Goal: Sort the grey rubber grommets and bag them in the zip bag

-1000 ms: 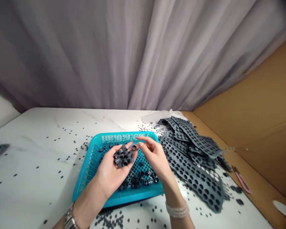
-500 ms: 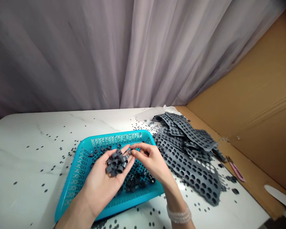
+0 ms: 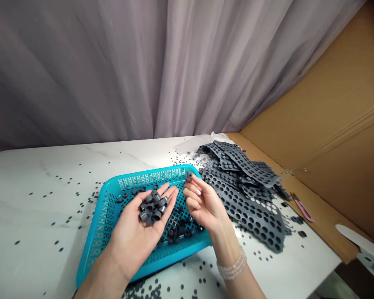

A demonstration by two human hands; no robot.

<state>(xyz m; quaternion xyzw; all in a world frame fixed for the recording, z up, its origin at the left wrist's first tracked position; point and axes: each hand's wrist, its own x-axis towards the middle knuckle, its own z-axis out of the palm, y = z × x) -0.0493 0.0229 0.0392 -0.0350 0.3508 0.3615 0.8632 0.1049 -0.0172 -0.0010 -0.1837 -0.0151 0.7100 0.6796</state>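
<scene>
My left hand (image 3: 137, 236) is palm up over the basket, cupping a heap of small dark grey rubber caps (image 3: 153, 207), some with their hollow ends showing. My right hand (image 3: 205, 203) is raised to the right of it, apart from the heap. Between its thumb and index finger it pinches a single grey cap (image 3: 189, 176), while the other fingers curl in. Under both hands stands a turquoise perforated basket (image 3: 92, 232), with more loose dark caps (image 3: 176, 232) on its floor, partly hidden by the hands.
Right of the basket lie dark grey rubber sheets (image 3: 252, 220) with rows of round holes. Small dark discs (image 3: 143, 289) are scattered over the white table (image 3: 50, 216). Pink-handled cutters (image 3: 303, 209) rest near the cardboard (image 3: 330, 145). A grey curtain (image 3: 143, 70) hangs behind.
My right hand has moved from the left hand's fingertips up and to the right, holding one cap up. My left hand stays nearly in place with its heap.
</scene>
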